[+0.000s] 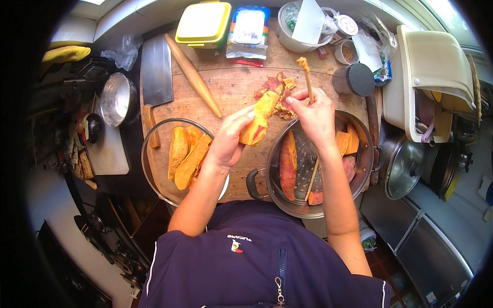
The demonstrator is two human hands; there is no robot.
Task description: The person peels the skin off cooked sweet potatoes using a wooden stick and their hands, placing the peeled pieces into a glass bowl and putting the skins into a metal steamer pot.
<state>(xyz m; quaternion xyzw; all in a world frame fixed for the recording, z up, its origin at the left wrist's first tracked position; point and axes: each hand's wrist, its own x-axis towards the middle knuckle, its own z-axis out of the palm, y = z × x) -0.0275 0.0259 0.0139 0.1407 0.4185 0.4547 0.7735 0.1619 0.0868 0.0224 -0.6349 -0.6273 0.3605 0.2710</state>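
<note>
My left hand (226, 141) holds a mostly peeled orange sweet potato (257, 120), with a scrap of red skin near its lower end. My right hand (317, 117) grips a chopstick (309, 85) pointing up, its tip coated in orange mash. The thumb and forefinger pinch close to a heap of torn peel (269, 85) on the wooden board (246, 181). Peeled sweet potato pieces (192, 163) lie in a clear glass bowl (143, 148) on the left. Under my right forearm stands a metal steamer pot (270, 181) with a red-skinned sweet potato (288, 165), cut chunks and another stick (312, 179).
A cleaver (157, 73) and a wooden rolling pin (192, 75) lie at the board's back left. Along its back are a yellow-lidded box (203, 21), a wipes pack (248, 30), a plastic tub (289, 38) and a black-lidded jar (360, 80). A glass lid (406, 167) stands right.
</note>
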